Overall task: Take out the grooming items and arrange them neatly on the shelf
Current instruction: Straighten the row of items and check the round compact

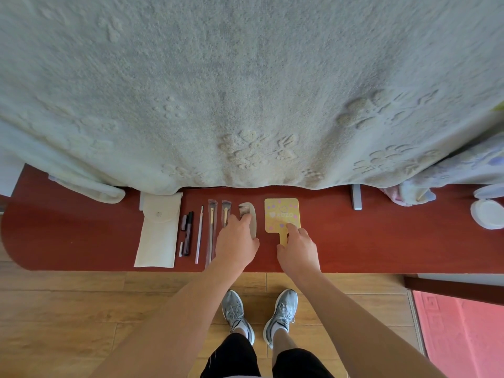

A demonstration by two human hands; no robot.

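Final tidying, by the look of it: left hand (237, 241) lay open-fingered on the comb (246, 210), right hand (298, 249) pressed 1 straight finger on the yellow mirror (281, 211), both mid-shelf (381, 241). Next move likely called for small squaring nudges.
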